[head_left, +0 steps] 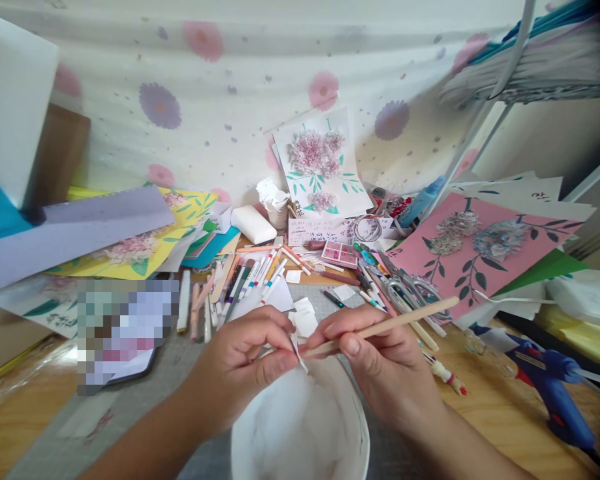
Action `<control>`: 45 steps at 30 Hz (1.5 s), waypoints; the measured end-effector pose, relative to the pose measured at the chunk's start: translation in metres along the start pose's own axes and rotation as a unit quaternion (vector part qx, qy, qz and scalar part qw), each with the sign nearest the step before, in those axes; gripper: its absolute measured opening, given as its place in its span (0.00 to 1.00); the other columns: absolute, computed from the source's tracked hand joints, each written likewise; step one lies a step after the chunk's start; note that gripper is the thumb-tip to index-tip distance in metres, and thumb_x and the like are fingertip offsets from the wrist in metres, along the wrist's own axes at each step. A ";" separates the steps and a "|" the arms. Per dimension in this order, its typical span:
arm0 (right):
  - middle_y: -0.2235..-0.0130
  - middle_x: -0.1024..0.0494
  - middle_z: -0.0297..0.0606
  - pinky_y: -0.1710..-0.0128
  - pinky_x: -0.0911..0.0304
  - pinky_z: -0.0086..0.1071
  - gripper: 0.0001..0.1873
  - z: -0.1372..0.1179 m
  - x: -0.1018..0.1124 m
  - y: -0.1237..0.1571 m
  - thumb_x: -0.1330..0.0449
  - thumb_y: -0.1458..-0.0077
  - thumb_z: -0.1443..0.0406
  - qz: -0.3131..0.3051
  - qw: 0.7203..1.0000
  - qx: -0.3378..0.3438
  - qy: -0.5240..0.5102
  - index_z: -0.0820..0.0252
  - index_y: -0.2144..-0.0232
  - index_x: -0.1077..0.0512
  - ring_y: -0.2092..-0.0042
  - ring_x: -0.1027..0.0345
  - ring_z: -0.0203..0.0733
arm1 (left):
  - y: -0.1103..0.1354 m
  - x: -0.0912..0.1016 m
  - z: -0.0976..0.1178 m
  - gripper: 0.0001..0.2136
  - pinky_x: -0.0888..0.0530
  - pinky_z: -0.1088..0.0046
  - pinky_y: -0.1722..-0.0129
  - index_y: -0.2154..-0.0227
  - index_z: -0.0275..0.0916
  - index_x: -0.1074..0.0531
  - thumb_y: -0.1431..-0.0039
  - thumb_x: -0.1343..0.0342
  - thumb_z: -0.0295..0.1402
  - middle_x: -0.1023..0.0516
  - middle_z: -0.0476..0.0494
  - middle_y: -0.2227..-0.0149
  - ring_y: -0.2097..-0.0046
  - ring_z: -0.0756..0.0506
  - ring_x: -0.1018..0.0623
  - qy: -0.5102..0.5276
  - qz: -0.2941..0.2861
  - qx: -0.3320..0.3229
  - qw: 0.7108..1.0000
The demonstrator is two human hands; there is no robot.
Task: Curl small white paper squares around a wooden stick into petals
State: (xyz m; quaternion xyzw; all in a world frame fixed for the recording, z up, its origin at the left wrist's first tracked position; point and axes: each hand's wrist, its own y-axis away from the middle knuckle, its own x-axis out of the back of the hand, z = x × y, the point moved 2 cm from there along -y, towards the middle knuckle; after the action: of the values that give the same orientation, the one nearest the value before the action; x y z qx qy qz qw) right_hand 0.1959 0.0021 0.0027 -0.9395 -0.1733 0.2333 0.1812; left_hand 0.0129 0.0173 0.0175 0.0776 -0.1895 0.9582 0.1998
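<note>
My left hand (260,360) is closed, pinching a small folded piece of white paper (299,355) between thumb and fingertips. In my right hand (380,360), a long pale wooden stick (410,317) lies slantwise between thumb and fingers. Its lower end reaches the paper piece, and the fingertips of both hands almost meet there. Directly beneath them is a white bowl (237,437), with faint grey smudges inside. Just beyond my hands lie small squares of white paper (305,317) on the grey cutting mat (177,437).
Many pens and markers (250,277) crowd the middle, near a pink palette (340,254) and scissors (397,293). A blue glue gun (545,373) lies right. Flower pictures on pink paper (545,263) and white paper (353,180) stand behind. A phone-like object (153,357), partly blurred, is left.
</note>
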 end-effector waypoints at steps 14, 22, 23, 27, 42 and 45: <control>0.60 0.15 0.34 0.57 0.30 0.30 0.07 -0.003 -0.003 0.000 0.39 0.38 0.66 -0.015 1.000 0.004 -0.007 0.53 0.60 0.21 0.60 0.22 0.36 | 0.005 0.001 -0.007 0.07 0.32 0.77 0.61 0.72 0.43 0.23 0.41 0.41 0.26 0.26 0.52 0.67 0.63 0.50 0.26 -0.011 -0.031 -0.028 0.999; 0.60 0.15 0.34 0.57 0.30 0.30 0.07 -0.004 -0.003 0.000 0.39 0.38 0.66 -0.020 1.000 0.011 0.004 0.53 0.60 0.21 0.59 0.22 0.36 | 0.006 0.001 -0.007 0.07 0.32 0.77 0.61 0.72 0.43 0.23 0.41 0.41 0.25 0.26 0.51 0.66 0.63 0.49 0.26 -0.016 -0.026 -0.026 0.999; 0.60 0.15 0.34 0.57 0.30 0.30 0.07 -0.004 -0.003 0.000 0.39 0.38 0.66 -0.018 1.000 0.010 0.007 0.53 0.60 0.21 0.59 0.22 0.37 | 0.005 0.001 -0.007 0.07 0.32 0.76 0.61 0.73 0.43 0.23 0.41 0.41 0.25 0.26 0.51 0.66 0.63 0.49 0.26 -0.014 -0.025 -0.024 0.999; 0.62 0.15 0.35 0.60 0.29 0.31 0.06 -0.004 -0.002 0.001 0.38 0.39 0.65 -0.003 1.000 0.004 0.027 0.54 0.62 0.21 0.62 0.22 0.37 | 0.004 0.001 -0.006 0.06 0.31 0.74 0.61 0.73 0.42 0.22 0.41 0.40 0.27 0.26 0.49 0.68 0.62 0.47 0.25 -0.004 -0.026 -0.024 0.999; 0.64 0.16 0.37 0.60 0.28 0.35 0.11 -0.010 -0.006 0.001 0.39 0.39 0.68 -0.006 0.984 0.078 0.160 0.49 0.59 0.20 0.60 0.23 0.42 | 0.005 0.000 -0.008 0.07 0.32 0.71 0.57 0.74 0.41 0.25 0.42 0.44 0.27 0.25 0.48 0.62 0.60 0.46 0.24 -0.030 -0.002 0.012 0.999; 0.65 0.16 0.38 0.62 0.26 0.33 0.07 -0.008 0.001 0.000 0.38 0.40 0.66 0.029 0.989 0.052 0.138 0.53 0.63 0.19 0.62 0.22 0.41 | 0.005 0.003 -0.008 0.07 0.32 0.71 0.58 0.76 0.40 0.25 0.44 0.43 0.27 0.26 0.47 0.61 0.59 0.45 0.25 -0.025 0.027 0.036 0.999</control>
State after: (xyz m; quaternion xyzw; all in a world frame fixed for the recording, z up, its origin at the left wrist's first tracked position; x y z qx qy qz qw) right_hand 0.2008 0.0004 0.0091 -0.9566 -0.1072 0.1154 0.2453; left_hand 0.0071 0.0173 0.0094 0.1038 -0.1618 0.9673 0.1656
